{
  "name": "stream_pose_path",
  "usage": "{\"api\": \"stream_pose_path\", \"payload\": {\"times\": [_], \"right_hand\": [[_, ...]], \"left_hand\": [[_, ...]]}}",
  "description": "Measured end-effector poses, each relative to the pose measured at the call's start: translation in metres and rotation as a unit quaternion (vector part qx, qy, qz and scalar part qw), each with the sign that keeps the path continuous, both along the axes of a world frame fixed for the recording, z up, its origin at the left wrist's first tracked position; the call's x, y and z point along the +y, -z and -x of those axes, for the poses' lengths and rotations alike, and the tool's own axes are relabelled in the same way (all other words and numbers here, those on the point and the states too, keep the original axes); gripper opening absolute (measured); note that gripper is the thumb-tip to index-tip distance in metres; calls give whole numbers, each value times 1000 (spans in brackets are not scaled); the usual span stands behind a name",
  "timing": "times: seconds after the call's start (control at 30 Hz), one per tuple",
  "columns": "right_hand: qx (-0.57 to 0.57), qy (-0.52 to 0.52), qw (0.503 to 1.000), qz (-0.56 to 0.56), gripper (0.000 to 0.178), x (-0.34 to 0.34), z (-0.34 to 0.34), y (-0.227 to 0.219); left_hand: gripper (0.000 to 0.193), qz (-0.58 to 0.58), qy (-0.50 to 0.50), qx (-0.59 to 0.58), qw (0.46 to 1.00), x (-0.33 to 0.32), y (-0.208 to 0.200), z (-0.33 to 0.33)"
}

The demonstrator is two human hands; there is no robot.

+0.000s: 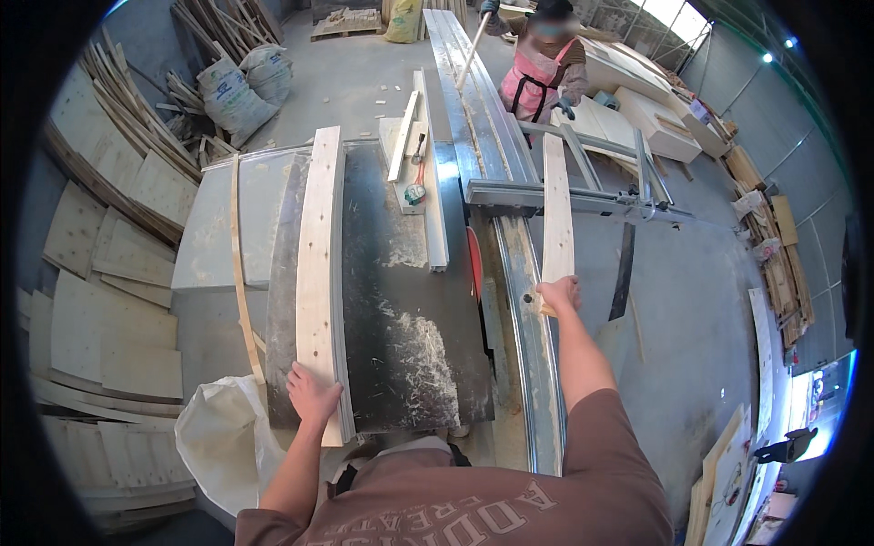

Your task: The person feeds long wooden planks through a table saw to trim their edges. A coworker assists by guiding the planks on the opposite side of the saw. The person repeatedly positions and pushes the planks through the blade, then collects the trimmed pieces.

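My right hand (558,296) grips the near end of a long pale wooden board (558,200), its fingers and thumb around the edges. That board reaches away over the metal sliding table (517,264) of a panel saw and past its cross fence (510,194). On the left, my left hand (314,396) spans the near part of a stack of long boards (320,246), fingers at one edge and thumb at the other. The stack lies lengthwise on the dark saw table (410,309), which has sawdust on it. A red guard strip (474,259) shows beside the sliding table.
A metal rip fence (436,218) and a tape measure (415,193) lie on the saw table. Across the machine stands a co-worker in a pink apron (528,82), holding a stick. A white sack (228,437) sits near my left arm. Plywood sheets (109,318) lean at left.
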State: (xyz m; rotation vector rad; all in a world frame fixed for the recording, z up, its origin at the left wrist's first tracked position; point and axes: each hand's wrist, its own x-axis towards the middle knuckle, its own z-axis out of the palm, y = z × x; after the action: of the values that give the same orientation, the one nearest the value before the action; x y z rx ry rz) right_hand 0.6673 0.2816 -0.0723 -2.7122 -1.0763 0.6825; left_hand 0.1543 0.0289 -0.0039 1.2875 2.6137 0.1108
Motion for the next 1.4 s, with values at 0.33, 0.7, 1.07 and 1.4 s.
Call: {"api": "stream_pose_path", "payload": {"times": [0.33,0.7,1.07,1.4], "right_hand": [[-1,5,1000,-16,107,-7,8,24],[-13,-13,999,-51,112,-17,-3,26],[719,-205,662,56,51,-223,300,-56],[399,-339,847,-97,112,-240,346,-123]], "left_hand": [[84,16,2,15,1000,0,-24,5],[79,-9,13,-130,991,15,-82,5],[80,-85,31,-218,972,23,-54,-17],[27,-229,-54,-575,784,39,-29,-14]]}}
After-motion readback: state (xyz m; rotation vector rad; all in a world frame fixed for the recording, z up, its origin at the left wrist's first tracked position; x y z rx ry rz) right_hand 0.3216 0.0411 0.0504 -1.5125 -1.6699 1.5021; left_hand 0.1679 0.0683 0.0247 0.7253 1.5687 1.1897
